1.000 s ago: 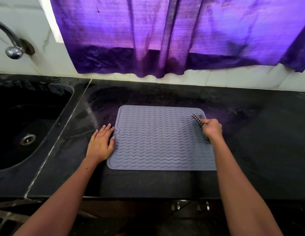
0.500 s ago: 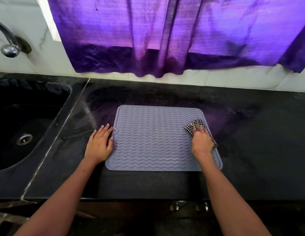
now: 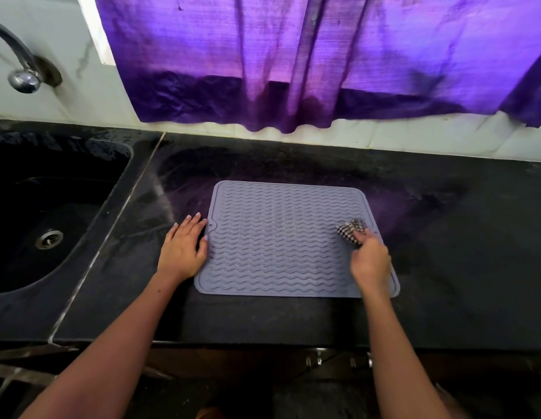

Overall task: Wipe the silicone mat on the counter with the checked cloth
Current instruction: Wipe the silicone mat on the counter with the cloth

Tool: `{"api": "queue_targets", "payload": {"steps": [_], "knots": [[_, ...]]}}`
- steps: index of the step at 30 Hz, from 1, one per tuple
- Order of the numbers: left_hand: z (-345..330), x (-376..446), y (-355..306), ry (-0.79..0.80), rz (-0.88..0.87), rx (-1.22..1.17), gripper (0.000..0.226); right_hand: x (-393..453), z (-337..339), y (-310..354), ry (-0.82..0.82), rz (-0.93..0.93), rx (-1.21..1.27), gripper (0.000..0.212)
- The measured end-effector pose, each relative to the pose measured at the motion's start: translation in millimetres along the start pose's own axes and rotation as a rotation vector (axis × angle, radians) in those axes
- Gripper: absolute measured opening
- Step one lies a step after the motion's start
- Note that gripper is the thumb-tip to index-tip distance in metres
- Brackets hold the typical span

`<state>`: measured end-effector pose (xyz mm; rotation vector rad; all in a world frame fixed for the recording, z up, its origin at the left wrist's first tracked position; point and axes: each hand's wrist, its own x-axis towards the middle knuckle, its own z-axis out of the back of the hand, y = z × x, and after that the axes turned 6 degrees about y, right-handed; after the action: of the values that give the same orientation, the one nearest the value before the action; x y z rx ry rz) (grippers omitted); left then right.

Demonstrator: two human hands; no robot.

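right hand dragged checked cloth nearer.

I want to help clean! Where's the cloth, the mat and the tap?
cloth (image 3: 351, 231): head view, on the checked bundle's middle.
mat (image 3: 278, 237): head view, on its wavy middle.
tap (image 3: 23, 81): head view, on its shiny round end.

We see a home kitchen, dark stone tabletop, black sink at left, tap upper left, purple curtain above.

Bare counter around mat
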<state>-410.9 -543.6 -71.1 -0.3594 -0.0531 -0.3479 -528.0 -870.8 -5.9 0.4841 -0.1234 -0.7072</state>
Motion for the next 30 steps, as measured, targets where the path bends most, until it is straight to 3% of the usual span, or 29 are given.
{"api": "queue_targets", "payload": {"steps": [5, 13, 15, 18, 21, 26, 30], "knots": [[0, 0, 0, -0.004, -0.006, 0.005, 0.071, -12, -25, -2, 0.062, 0.093, -0.307, 0.051], [-1, 0, 1, 0.007, -0.008, 0.012, 0.071, -9, -2, 17, 0.135, 0.018, -0.321, 0.030], [0, 1, 1, 0.009, -0.008, 0.016, 0.072, -4, 6, 19, 0.161, -0.016, -0.280, 0.028], [0, 0, 1, 0.009, 0.002, 0.016, 0.072, 7, 21, 22, 0.166, -0.129, -0.018, 0.036], [0, 1, 0, 0.009, 0.001, 0.016, 0.072, 6, 18, 28, 0.038, -0.199, 0.182, 0.040], [0, 0, 0, 0.001, 0.000, 0.006, 0.072, -10, -27, 38, 0.013, 0.078, -0.105, 0.045], [-1, 1, 0, -0.008, 0.004, -0.004, 0.070, -9, -40, 37, 0.068, 0.132, -0.316, 0.049]]}}
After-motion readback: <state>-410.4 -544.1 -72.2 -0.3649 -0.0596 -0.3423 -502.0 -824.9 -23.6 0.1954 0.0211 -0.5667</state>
